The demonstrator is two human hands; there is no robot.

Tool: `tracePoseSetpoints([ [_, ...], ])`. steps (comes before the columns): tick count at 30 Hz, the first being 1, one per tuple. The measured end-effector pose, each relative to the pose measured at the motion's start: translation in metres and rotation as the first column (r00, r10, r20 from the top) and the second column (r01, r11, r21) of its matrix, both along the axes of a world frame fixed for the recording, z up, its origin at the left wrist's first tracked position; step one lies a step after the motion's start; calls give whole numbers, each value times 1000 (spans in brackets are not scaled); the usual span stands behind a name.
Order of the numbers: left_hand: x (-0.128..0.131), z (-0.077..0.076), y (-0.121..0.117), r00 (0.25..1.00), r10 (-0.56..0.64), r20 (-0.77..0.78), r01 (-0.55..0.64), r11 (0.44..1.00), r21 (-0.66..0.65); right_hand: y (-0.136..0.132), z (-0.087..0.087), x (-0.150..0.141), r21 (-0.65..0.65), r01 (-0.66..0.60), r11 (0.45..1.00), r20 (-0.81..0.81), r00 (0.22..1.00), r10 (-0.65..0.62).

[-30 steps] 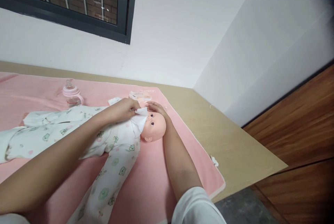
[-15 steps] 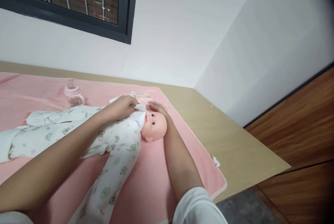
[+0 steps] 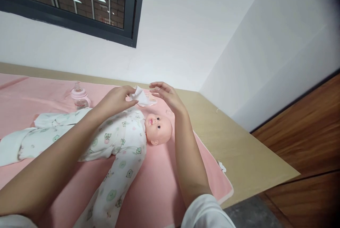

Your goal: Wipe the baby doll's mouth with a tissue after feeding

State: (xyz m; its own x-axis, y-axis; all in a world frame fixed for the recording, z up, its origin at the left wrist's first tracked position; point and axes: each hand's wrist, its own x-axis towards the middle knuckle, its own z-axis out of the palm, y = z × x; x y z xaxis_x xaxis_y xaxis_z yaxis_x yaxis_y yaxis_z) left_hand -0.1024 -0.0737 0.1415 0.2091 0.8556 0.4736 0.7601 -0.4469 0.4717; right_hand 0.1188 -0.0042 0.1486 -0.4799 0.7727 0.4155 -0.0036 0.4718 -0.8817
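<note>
The left hand (image 3: 117, 99) pinched a white tissue (image 3: 139, 96) between thumb and fingers; its loose end trailed rightward, between both hands but nearer the left. The doll (image 3: 126, 132) lay face up on the near side, its long axis left to right, head rightmost. The right hand (image 3: 168, 96), gripping nothing, pointed its slightly bent fingers leftward.

Baby doll (image 3: 159, 130): torso partly hidden behind left forearm (image 3: 71, 146); near sleeve (image 3: 123, 173) cropped by bottom edge. Feeding bottle (image 3: 79, 94): base hidden, lettering (image 3: 80, 106) too small to read. Window (image 3: 130, 18): cropped at top and left. White object (image 3: 222, 166) beside pink mat (image 3: 159, 185): too small to identify.
</note>
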Motion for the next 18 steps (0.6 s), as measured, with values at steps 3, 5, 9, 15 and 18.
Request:
tracePoseSetpoints([
  [3,-1,-3,0,958,127,-255,-104,990,99,-26,11,-20,188,0,982,160,987,-31],
  [5,-2,-6,1,929,143,-340,-109,987,117,-34,10,-33,289,23,957,277,955,-107],
  [9,-3,-9,2,905,159,-394,-128,986,105,-39,2,-46,431,161,888,450,815,-366],
  [15,-2,-6,0,926,156,-344,-146,988,54,-39,2,-47,482,165,861,558,700,-446],
  [18,-1,-3,0,945,131,-299,-120,991,54,-37,1,-48,514,97,852,533,742,-407],
])
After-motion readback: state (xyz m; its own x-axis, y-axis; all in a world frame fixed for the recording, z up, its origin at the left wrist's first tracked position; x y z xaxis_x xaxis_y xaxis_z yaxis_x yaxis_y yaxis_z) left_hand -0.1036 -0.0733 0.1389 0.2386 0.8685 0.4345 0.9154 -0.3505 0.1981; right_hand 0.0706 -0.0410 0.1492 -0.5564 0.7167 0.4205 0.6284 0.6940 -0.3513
